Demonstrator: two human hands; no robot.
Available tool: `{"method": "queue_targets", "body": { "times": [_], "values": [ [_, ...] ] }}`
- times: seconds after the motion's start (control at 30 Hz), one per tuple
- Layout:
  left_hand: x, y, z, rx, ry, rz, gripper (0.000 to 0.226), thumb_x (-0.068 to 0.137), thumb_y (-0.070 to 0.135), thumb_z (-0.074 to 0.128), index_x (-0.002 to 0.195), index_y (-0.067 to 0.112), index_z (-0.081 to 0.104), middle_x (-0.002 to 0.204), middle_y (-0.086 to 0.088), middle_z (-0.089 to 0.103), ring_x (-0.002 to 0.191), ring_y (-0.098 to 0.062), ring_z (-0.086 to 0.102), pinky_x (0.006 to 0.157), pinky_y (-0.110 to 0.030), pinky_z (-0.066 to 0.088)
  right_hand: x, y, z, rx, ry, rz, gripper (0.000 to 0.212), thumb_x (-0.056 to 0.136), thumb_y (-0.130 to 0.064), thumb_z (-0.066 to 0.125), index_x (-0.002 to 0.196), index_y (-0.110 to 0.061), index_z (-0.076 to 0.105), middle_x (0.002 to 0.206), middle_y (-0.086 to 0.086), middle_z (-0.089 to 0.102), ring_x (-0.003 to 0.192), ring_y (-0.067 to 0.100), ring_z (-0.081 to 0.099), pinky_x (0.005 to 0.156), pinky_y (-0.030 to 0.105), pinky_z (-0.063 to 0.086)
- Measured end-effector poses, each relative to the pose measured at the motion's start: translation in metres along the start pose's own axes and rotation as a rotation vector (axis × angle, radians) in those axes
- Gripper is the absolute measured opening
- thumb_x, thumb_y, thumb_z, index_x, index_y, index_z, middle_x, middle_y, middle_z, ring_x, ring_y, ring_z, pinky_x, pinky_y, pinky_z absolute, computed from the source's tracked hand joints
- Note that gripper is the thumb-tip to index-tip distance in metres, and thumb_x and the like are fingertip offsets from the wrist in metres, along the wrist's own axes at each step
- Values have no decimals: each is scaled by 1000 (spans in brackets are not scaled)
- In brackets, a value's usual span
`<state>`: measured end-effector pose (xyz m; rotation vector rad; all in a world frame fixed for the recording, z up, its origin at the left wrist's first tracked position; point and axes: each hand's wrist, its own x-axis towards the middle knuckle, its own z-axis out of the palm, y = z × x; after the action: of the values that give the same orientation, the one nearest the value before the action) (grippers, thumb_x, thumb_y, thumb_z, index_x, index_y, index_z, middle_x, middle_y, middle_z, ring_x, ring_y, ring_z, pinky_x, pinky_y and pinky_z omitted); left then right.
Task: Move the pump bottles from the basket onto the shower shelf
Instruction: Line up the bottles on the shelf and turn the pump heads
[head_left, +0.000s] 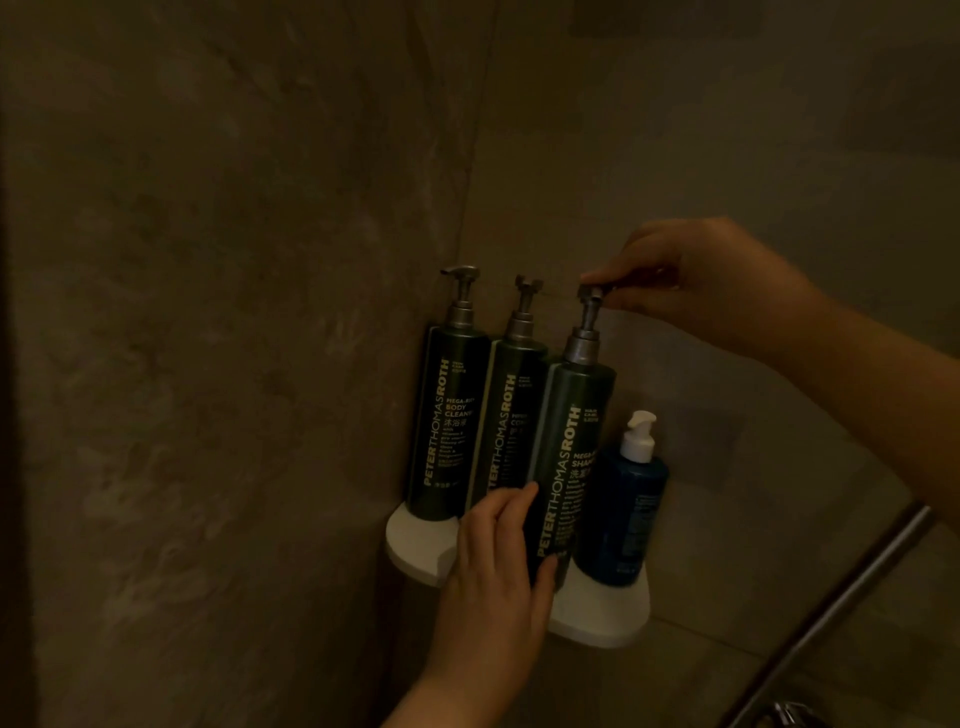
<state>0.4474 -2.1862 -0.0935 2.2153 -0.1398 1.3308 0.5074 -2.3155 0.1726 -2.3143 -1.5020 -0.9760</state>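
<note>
Three tall dark green pump bottles stand on the white corner shower shelf (415, 545): a body cleanser (449, 421) at the left, a second bottle (509, 415) in the middle, and a shampoo bottle (566, 462) in front at the right, tilted slightly. My right hand (691, 280) pinches the shampoo bottle's pump head from above. My left hand (498, 561) grips the lower part of the same bottle, thumb on one side and fingers on the other. The basket is out of view.
A small blue bottle with a white pump (628, 499) stands on the shelf right of the shampoo. Stone walls meet in the corner behind. A metal rail (831, 618) runs diagonally at the lower right. The light is dim.
</note>
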Motion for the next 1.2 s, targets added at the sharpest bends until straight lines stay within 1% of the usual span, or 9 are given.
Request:
{"method": "queue_targets", "body": {
  "times": [0.2,0.47,0.63,0.7,0.87,0.93,1.0,1.1,1.2],
  "values": [
    [5,0,8,-3,-63,-24,78,83,26,67,140,35,15,134,10,25,121,-4,32,97,-18,27,0,6,4,56,22,75,18,79,-10,72,96,-15,72,88,-6,66,79,-1,62,77,10,48],
    [13,-5,16,28,-108,-13,79,83,21,68,141,32,15,133,6,29,120,-8,38,95,-16,31,4,15,10,-5,14,73,13,80,-6,71,93,-6,72,78,-21,54,67,-13,52,67,-3,38],
    [20,-6,21,23,-112,-26,78,84,20,67,141,30,16,134,3,30,122,-12,40,95,-20,39,7,21,16,-11,40,97,12,79,-7,72,92,-7,72,80,-11,58,66,-8,53,65,-3,39],
    [23,-7,22,27,-120,-39,78,85,22,66,142,30,14,136,3,28,124,-11,38,97,-22,41,9,23,19,-14,53,94,12,80,-8,71,92,-8,72,83,-7,60,70,3,58,68,4,43],
    [29,-8,25,30,-131,-78,78,85,22,65,145,27,14,137,3,28,125,-11,37,99,-21,37,10,28,25,-23,84,74,12,80,-10,72,91,-6,73,87,5,69,82,24,66,79,41,53],
    [30,-7,25,18,-136,-92,78,85,21,65,145,26,15,138,2,28,126,-12,36,101,-23,37,11,30,27,-15,92,72,12,80,-10,72,91,-6,72,90,11,71,83,26,67,79,45,52],
    [30,-8,25,12,-134,-92,77,86,20,65,145,25,16,139,1,28,126,-13,36,101,-25,39,12,32,28,5,101,78,12,80,-10,72,91,-8,72,90,8,71,83,24,67,80,37,53],
    [29,-8,24,8,-132,-81,76,85,20,65,145,23,18,139,0,30,126,-13,38,99,-28,43,10,36,28,25,71,94,18,81,-6,70,98,-12,71,88,-5,64,83,15,65,73,13,47],
    [28,-10,22,10,-145,-70,75,86,19,65,145,22,18,138,-1,31,125,-13,39,99,-28,44,3,35,31,70,46,152,41,83,-6,66,122,-14,57,102,-3,60,90,11,61,78,21,50]
  ]
}}
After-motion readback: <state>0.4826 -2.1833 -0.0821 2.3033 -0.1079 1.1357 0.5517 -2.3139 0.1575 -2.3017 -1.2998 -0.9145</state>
